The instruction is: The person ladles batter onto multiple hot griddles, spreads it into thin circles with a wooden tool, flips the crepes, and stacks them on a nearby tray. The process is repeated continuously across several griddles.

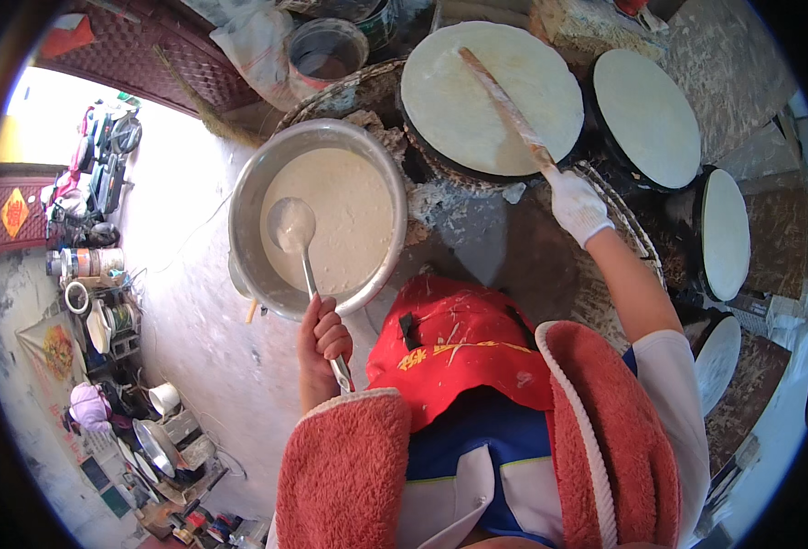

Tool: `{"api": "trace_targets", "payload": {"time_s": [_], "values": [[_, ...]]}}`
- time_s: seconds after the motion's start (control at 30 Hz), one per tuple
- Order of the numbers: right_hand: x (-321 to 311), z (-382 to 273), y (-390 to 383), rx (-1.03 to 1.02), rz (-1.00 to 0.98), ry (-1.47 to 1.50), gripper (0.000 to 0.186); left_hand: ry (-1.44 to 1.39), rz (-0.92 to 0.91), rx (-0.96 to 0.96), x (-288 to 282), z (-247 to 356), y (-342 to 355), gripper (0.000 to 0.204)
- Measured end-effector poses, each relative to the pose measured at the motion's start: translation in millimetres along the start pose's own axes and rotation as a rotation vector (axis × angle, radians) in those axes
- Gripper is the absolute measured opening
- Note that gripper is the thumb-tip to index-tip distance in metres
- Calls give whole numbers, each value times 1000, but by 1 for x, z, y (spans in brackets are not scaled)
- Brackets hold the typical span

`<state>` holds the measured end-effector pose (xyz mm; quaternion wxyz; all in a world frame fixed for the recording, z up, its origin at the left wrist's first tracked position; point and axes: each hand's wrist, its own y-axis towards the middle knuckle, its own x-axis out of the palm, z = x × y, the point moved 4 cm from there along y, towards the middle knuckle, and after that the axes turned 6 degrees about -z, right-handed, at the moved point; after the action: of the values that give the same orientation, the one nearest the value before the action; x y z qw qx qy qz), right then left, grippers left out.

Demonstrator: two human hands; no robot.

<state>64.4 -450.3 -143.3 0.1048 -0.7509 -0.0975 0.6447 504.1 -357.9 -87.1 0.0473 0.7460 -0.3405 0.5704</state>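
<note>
My bare left hand (pixel 326 343) is wrapped round the handle of a metal ladle (pixel 291 225). The ladle's bowl hangs over pale batter (pixel 349 206) in a large metal basin (pixel 242 220); whether it touches the batter I cannot tell. A white glove covers my right hand (pixel 576 203), closed on the end of a long wooden scraper (pixel 504 105). The scraper lies slantwise across a round griddle (pixel 406 114) coated with a thin, pale layer of batter (pixel 449 87). Its far tip reaches near the middle of that layer.
More round griddles with pale sheets, among them a second one (pixel 646 119) and a third (pixel 726 235), curve down the right side. A dark bucket (pixel 328 53) stands behind the basin. A motorbike (pixel 107 156) and household clutter line the left wall.
</note>
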Motion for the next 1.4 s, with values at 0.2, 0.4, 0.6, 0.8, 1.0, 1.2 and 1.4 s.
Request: {"api": "trace_targets", "payload": {"time_s": [0.2, 0.4, 0.6, 0.8, 1.0, 1.2, 1.4], "values": [[-17, -44, -39, 148, 212, 429, 44, 325, -284, -22, 9, 24, -27, 34], [29, -166, -28, -36, -264, 380, 36, 844, 638, -41, -59, 111, -13, 40], [50, -261, -6, -212, -600, 40, 59, 1480, 995, -501, -168, 210, 55, 36], [48, -269, -44, -180, -855, 66, 43, 280, 766, -397, -217, 130, 89, 36], [8, -239, -71, 20, -962, 527, 41, -439, 173, -218, -102, 63, 86, 39], [-47, -234, -96, 0, -953, 1147, 46, -357, -122, -75, 9, 30, 64, 32], [-95, -228, -104, -315, -608, 890, 51, -135, -390, -112, 109, 0, 29, 31]]}}
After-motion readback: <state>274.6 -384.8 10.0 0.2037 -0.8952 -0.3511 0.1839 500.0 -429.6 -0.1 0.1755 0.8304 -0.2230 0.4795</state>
